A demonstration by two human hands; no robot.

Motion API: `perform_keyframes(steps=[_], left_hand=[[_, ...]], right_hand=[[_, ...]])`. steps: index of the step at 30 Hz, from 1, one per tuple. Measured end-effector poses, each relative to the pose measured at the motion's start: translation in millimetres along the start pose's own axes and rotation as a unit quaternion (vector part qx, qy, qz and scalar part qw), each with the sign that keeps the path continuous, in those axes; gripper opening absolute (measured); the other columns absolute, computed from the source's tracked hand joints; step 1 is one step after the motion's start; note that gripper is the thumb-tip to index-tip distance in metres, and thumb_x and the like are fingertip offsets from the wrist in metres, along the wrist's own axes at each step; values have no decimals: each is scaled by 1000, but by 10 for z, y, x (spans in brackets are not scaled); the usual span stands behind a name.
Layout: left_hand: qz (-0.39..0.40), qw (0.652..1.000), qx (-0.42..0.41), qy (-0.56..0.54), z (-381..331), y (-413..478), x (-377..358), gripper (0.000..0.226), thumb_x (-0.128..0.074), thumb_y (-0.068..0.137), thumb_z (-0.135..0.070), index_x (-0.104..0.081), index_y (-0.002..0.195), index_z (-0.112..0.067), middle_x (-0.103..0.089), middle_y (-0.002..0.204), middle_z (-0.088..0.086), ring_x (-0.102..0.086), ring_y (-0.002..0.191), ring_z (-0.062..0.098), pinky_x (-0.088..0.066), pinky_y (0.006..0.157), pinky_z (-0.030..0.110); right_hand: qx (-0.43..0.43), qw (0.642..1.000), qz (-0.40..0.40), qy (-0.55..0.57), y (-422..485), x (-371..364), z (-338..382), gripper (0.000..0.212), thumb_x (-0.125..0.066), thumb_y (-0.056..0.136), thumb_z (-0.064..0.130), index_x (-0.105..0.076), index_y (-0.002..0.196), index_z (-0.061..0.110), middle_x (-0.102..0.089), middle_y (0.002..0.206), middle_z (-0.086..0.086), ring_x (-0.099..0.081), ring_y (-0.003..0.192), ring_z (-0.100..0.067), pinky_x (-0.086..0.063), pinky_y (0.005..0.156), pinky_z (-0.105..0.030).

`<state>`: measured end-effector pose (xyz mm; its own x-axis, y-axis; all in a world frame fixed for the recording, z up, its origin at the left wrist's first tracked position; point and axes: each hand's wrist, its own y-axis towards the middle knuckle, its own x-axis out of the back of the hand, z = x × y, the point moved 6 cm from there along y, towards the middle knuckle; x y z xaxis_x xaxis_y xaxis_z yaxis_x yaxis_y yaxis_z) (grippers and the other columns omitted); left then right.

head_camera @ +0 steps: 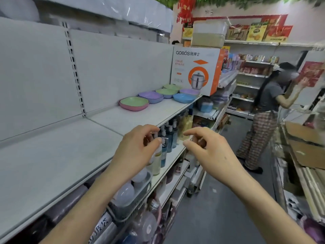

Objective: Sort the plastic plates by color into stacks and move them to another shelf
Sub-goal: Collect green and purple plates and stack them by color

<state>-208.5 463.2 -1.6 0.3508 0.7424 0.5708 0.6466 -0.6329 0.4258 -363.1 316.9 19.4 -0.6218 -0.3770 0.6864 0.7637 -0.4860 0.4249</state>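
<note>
Left hand and right hand hover side by side out past the shelf edge, over the aisle. Fingers on both are loosely curled, thumb and forefinger apart, nothing held. They look poised for a reach, not a grip. Plastic plates sit well apart from the hands, farther along the white shelf, and are mixed: green plate nested in a pink plate, purple plate on a blue one, then another green, a blue plate at the front edge, and purple and green behind. They're bunched up against the steamer pot box, so the near stretch of shelf is free, likely the room for colour stacks. Sorting looks not yet begun. Pump bottles stand on the shelf below, under the hands. Another person stands down the aisle.
</note>
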Motion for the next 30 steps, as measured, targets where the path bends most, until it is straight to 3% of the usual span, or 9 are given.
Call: perform_keyframes(steps=[5, 15, 21, 25, 30], left_hand=[[-16, 1000, 20, 7, 106, 687, -271, 25, -67, 95, -35, -67, 120, -36, -64, 96, -11, -63, 90, 7, -53, 86, 34], [-92, 989, 97, 68, 489, 1616, -524, 26, -66, 95, -37, -69, 121, -36, -64, 97, -12, -62, 93, 6, -49, 84, 24], [-182, 960, 167, 131, 618, 2003, -487, 24, -66, 95, -34, -69, 119, -34, -64, 97, -12, -60, 90, 4, -49, 86, 26], [-236, 938, 203, 153, 640, 2158, -472, 21, -65, 95, -33, -69, 116, -35, -63, 94, -12, -59, 85, 4, -46, 79, 19], [-248, 916, 242, 204, 766, 2264, -399, 21, -66, 95, -36, -67, 116, -37, -62, 95, -12, -59, 86, 3, -45, 77, 23]], right_hand=[[15, 1000, 8, 3, 688, 22, -482, 18, -61, 99, 39, -66, 116, 39, -59, 88, 9, -56, 79, -6, -45, 71, -22], [70, 993, 63, 72, 2177, -327, -1188, 17, -65, 97, 36, -68, 113, 37, -61, 89, 7, -57, 79, -8, -44, 71, -23], [142, 973, 136, 122, 3074, -572, -1379, 15, -66, 95, 35, -69, 110, 34, -59, 87, 8, -56, 75, -8, -43, 71, -24], [191, 958, 168, 130, 3563, -737, -1429, 14, -67, 94, 32, -70, 108, 34, -60, 86, 10, -55, 74, -6, -42, 71, -24], [220, 948, 185, 138, 4053, -990, -1559, 7, -68, 93, 32, -68, 99, 37, -61, 82, 8, -55, 73, -4, -38, 65, -18]])
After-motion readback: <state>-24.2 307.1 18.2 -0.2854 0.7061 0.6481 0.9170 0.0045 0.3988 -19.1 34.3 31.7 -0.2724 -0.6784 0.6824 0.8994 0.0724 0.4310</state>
